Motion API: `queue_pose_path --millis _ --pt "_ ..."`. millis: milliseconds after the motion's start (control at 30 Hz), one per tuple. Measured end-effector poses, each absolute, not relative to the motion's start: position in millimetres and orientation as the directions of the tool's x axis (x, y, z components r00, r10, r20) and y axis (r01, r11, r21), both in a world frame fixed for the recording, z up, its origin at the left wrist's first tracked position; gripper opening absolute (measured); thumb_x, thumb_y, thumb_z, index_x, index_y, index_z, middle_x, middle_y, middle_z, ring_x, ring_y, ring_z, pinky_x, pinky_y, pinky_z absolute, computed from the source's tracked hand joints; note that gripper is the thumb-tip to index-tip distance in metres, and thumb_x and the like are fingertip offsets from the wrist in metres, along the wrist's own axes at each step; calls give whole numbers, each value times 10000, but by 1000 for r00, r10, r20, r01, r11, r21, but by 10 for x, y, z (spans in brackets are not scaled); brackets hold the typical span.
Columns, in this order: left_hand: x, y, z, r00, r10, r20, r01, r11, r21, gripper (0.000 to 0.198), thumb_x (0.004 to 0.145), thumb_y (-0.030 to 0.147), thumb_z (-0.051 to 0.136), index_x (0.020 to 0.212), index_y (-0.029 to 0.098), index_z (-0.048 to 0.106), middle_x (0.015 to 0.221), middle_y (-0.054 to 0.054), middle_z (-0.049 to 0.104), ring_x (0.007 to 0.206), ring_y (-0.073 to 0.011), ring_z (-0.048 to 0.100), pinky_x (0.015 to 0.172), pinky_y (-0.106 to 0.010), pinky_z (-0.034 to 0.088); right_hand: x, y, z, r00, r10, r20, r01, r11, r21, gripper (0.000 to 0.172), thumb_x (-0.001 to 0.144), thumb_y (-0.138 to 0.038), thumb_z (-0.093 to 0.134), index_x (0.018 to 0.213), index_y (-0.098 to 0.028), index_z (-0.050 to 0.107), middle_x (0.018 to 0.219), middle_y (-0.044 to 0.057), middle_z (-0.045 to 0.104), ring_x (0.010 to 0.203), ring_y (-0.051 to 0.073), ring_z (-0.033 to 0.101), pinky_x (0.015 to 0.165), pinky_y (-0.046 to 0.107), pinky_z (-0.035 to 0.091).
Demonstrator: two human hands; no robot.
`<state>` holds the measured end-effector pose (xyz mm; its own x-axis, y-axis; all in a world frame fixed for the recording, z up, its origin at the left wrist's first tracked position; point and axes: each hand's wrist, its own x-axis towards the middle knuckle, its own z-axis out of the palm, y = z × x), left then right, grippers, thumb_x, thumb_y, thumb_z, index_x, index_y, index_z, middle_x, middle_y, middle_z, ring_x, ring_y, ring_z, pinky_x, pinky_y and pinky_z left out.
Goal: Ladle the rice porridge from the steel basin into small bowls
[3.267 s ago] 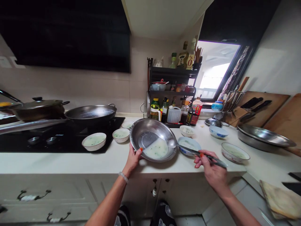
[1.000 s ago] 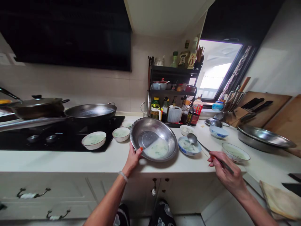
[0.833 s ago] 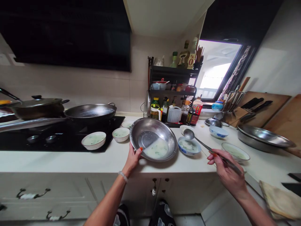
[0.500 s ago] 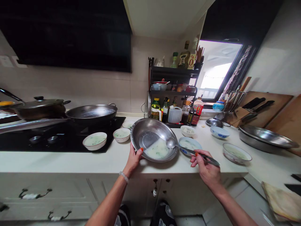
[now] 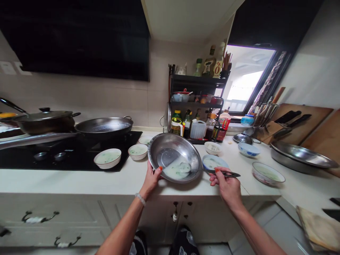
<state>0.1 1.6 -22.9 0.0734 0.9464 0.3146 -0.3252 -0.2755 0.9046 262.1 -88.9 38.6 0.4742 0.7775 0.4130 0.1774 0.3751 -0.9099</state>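
My left hand [image 5: 151, 178] grips the near rim of a large steel basin [image 5: 170, 145], tilted toward me on the white counter [image 5: 79, 179]. A pool of pale soup with green flecks [image 5: 176, 170] lies in its low side. My right hand [image 5: 224, 180] is closed on the handle of a metal ladle [image 5: 209, 170], whose bowl dips into that soup. Just right of the basin sits a blue-rimmed bowl [image 5: 214, 162] holding some soup.
Several small soup bowls stand around: two left of the basin [image 5: 107, 158] [image 5: 137, 151], others to the right [image 5: 267, 173] [image 5: 248, 149] [image 5: 212, 147]. A black hob carries a wok [image 5: 103, 126] and a lidded pan [image 5: 44, 120]. A condiment rack [image 5: 195, 106], steel tray [image 5: 302, 156] and cutting boards line the back.
My right hand swung the ladle from over the blue-rimmed bowl back left, lowering its bowl into the soup in the basin. My left hand kept the basin tilted.
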Motion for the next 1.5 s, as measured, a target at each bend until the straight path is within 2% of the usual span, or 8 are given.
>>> queue_pose_path --millis 167,400,767,900,1067,1200,1367,1500 --pt "8 11 -233 73 944 320 -329 -281 902 867 795 468 621 1499 304 142 1425 -119 427 1145 -311 542 775 -409 571 2673 -928 435 489 769 412 170 379 -910 419 717 -549 695 843 -165 583 483 8 635 473 179 640 539 311 559" --pt "16 28 -234 34 936 350 -321 -321 891 878 770 482 646 1493 280 192 1427 -123 432 1197 -315 511 870 -433 538 2718 -956 459 503 767 398 143 380 -914 405 708 -523 712 855 -169 583 535 25 665 413 154 594 428 276 512" --pt "4 31 -234 47 934 353 -304 -324 896 868 789 476 630 1496 270 170 1468 -126 384 1225 -315 492 882 -424 529 2712 -957 568 588 761 276 -113 415 -903 366 603 -382 810 800 -157 599 565 23 665 459 129 590 386 219 477" --pt "7 24 -226 38 931 363 -304 -335 892 869 784 487 632 1494 264 183 1462 -128 391 1237 -316 482 899 -429 519 2876 -980 717 622 725 298 -112 458 -882 319 604 -322 797 798 -164 599 565 19 660 461 127 589 388 218 470" --pt "12 11 -217 51 944 326 -318 -294 902 886 779 503 640 1495 278 170 1419 -134 435 1168 -313 532 848 -425 542 3192 -985 822 680 624 385 13 515 -857 307 625 -336 765 819 -173 592 571 -4 645 460 127 595 386 220 470" --pt "8 8 -214 69 947 314 -326 -276 904 881 786 486 640 1495 303 151 1431 -134 415 1133 -309 549 762 -386 569 3360 -1054 808 660 552 510 296 432 -852 291 707 -399 705 856 -175 594 588 4 650 470 142 612 420 250 503" --pt "9 10 -219 78 945 317 -345 -273 898 865 797 466 630 1494 328 138 1459 -119 386 1152 -314 536 712 -367 582 3427 -1186 637 424 587 690 653 329 -682 244 836 -409 571 947 -192 591 629 11 656 489 155 626 491 294 538" --pt "10 16 -223 73 940 333 -342 -290 894 849 802 453 627 1491 299 156 1462 -128 381 1192 -322 509 759 -379 574 3422 -1268 564 215 593 776 774 381 -505 181 869 -327 538 988 -211 608 703 22 651 538 156 635 530 311 552"
